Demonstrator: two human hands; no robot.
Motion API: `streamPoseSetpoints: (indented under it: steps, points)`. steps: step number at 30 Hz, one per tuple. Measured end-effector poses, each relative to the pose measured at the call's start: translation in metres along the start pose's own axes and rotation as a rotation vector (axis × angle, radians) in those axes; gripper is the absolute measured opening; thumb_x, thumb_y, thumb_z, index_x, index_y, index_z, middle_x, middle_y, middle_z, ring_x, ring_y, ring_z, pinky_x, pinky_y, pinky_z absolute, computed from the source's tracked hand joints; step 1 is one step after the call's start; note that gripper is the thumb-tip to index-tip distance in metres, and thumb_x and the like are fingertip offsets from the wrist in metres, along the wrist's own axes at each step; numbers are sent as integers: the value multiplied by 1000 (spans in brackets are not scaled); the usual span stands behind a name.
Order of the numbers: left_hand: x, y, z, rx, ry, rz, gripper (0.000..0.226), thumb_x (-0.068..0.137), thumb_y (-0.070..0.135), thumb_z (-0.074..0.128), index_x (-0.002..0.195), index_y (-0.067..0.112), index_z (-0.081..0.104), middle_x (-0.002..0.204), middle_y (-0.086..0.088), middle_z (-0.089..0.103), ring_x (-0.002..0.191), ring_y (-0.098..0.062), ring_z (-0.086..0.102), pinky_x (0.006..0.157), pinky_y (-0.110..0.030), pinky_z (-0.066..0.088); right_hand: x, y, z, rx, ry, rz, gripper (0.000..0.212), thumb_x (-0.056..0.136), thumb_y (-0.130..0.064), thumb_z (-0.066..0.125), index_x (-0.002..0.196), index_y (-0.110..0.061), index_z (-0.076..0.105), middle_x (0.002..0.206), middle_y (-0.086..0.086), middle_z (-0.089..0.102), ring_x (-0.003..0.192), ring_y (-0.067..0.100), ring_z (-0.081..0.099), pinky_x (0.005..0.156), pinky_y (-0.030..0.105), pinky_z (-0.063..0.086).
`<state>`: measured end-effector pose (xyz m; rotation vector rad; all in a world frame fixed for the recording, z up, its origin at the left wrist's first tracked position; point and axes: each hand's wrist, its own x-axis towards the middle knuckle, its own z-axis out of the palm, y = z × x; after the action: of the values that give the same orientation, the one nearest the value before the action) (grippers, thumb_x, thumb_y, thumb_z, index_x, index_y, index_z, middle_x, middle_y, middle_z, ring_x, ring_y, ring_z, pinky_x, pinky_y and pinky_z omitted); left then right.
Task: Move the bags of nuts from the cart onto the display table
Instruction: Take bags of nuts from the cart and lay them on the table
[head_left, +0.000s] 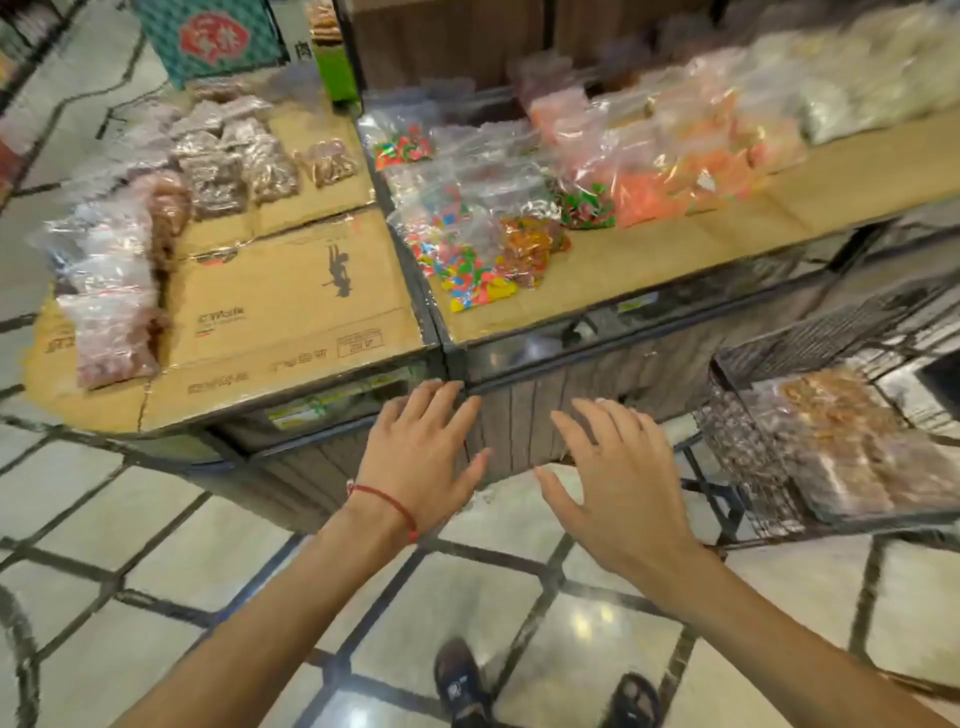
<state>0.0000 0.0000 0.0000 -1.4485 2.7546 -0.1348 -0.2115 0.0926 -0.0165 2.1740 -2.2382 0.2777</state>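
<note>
Both hands empty right now: left hand (421, 452) and right hand (618, 478) hover with fingers spread, just in front of the tabletop (291, 322). The bags of nuts (852, 447) lie flat in the wire cart (748, 467) off to my right. They look like slick, floppy plastic with some weight, so I'd scoop from underneath rather than pinch a corner.
</note>
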Motion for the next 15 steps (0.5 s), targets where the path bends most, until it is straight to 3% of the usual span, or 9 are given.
streamPoseSetpoints:
  steps: [5,11,15]
  points:
    - [38,112,-4,-12,-100,136,71,94,64,25,142,22,56,150,-7,54,141,-31,46,108,-49,43,-54,103,-5,-48,-49,139,61,99,-58,45,141,-17,64,146,11,62,139,33,54,115,52,38]
    - [70,242,5,-9,-36,310,57,93,61,49,132,22,63,138,-8,62,132,-33,54,103,-50,48,-112,213,-18,-93,-59,246,58,99,-57,43,135,-18,66,136,8,66,132,33,57,112,50,39]
    - [94,303,11,-9,-27,394,56,91,62,52,131,24,65,135,-4,63,128,-29,56,102,-45,49,-139,270,-24,-99,-57,358,62,97,-58,34,131,-18,68,134,8,66,130,33,58,111,49,35]
